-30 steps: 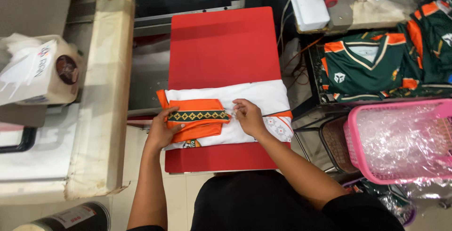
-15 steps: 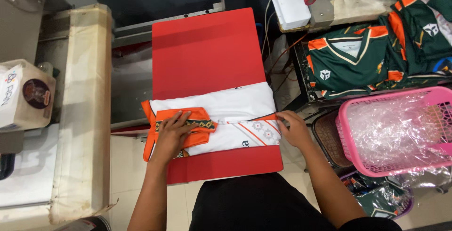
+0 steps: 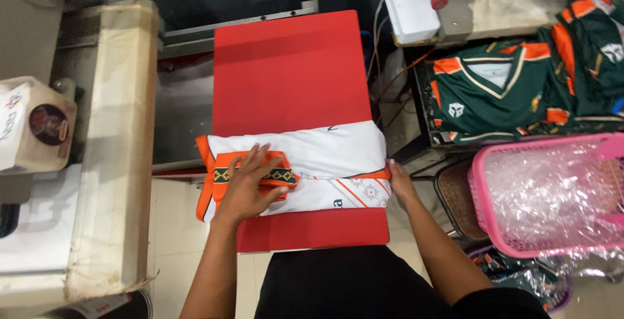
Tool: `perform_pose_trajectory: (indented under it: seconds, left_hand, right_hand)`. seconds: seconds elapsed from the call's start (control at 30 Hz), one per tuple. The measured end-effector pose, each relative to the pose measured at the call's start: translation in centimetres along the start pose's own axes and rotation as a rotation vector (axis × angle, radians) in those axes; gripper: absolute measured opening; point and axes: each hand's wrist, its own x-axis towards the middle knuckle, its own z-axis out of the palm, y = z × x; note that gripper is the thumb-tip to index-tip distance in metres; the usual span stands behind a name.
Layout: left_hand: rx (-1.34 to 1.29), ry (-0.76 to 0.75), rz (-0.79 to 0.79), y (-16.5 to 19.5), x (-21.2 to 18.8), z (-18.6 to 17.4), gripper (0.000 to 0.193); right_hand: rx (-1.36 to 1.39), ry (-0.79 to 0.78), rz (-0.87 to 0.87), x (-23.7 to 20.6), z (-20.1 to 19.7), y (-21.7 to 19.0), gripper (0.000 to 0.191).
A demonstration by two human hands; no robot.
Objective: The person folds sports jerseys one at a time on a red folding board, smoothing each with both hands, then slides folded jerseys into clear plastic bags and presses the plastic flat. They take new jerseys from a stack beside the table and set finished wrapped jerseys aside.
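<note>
Jersey (image 3: 325, 156) spans red board (image 3: 286, 65) edge to edge (hands (image 3: 250, 186) pressing).

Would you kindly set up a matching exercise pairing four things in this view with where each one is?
1. left hand
2. right hand
3. pink plastic basket
4. folded dark green jersey

a. on a dark shelf, upper right
b. at the folded white and orange shirt's right edge
c. flat on the shirt's orange collar
d. lower right, holding clear plastic

Pairs: 1-c, 2-b, 3-d, 4-a
</note>
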Motion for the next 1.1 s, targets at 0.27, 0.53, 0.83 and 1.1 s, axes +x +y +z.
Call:
perform_pose_trajectory:
  seconds: [0.27, 0.53, 0.83, 1.1]
  left_hand:
    - [0.031, -0.176, 0.065, 2.4, 0.2, 2.6, 0.079]
    - [-0.567, -0.157, 0.081, 3.7, 0.3, 4.8, 0.090]
    - [-2.143, -0.245, -0.490, 6.0, 6.5, 13.6, 0.100]
    - [-2.500, -0.370, -0.152, 4.7, 5.4, 14.5, 0.097]
  right_hand:
    - [0.879, -0.297, 0.451, -0.3, 5.8, -1.0, 0.061]
    - [1.079, -0.217, 0.090, 0.6, -0.5, 0.1, 0.057]
    - [0.904, -0.291, -0.223, -0.5, -12.6, -4.4, 0.072]
    - [0.139, -0.351, -0.026, -2.8, 0.4, -10.9, 0.050]
